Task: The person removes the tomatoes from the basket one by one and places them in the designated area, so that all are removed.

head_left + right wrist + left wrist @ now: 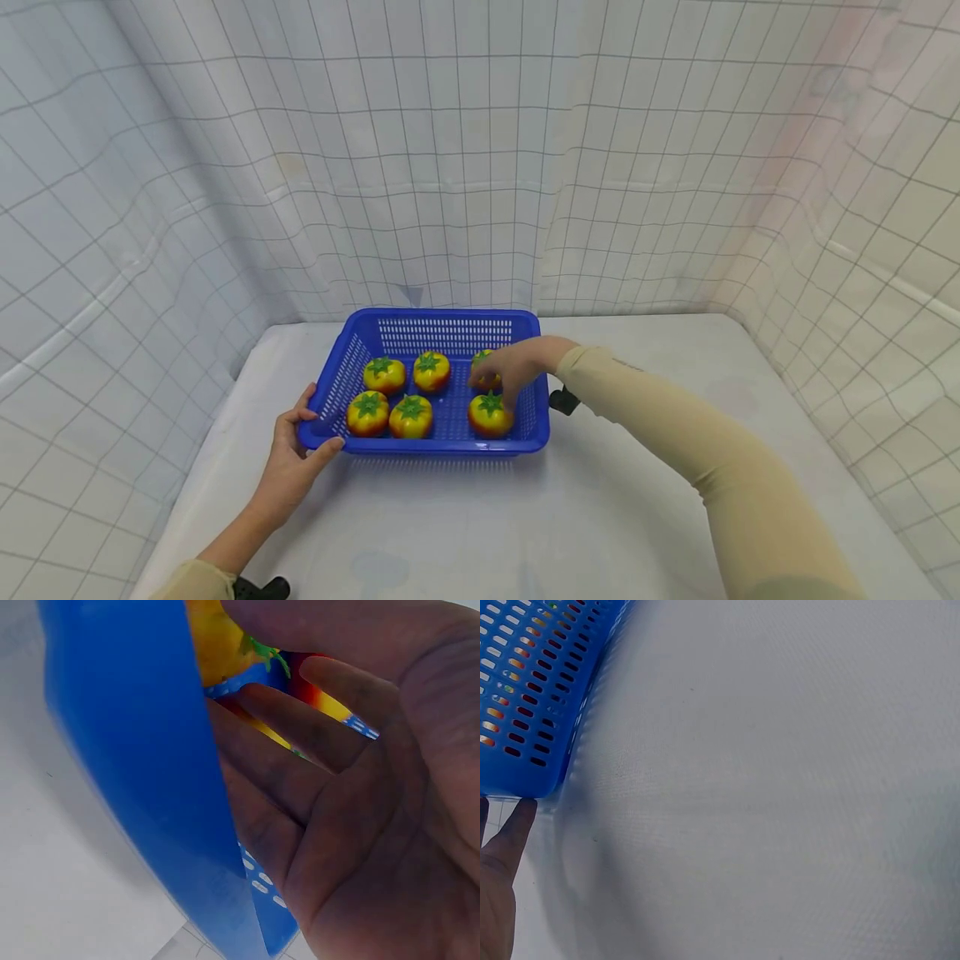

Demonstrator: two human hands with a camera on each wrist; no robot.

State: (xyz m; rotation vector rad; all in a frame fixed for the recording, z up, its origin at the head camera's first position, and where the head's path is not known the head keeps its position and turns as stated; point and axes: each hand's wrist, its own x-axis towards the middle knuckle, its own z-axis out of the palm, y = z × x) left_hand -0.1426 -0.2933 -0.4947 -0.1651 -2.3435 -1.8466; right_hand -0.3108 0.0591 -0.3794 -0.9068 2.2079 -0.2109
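Six yellow-red, green-topped fruits (pixel 431 372) are held in a blue basket (pixel 442 446), four toward the L & two at the R; those two are reached over by the R hand (pixel 519 364), fingers loosely spread, contact w/ either unclear. The basket's near L corner is gripped by the L hand (pixel 291 467), & the white table (pixel 427 525) is bordered at back & sides by grid-patterned cloth (pixel 450 167).

A small screened-off booth: white cloth (pixel 465 175) with a dark grid pattern hangs in folds behind and on both sides, closing in a white worktop (pixel 622 517). Whether a home, lab or workshop surrounds it cannot be told.
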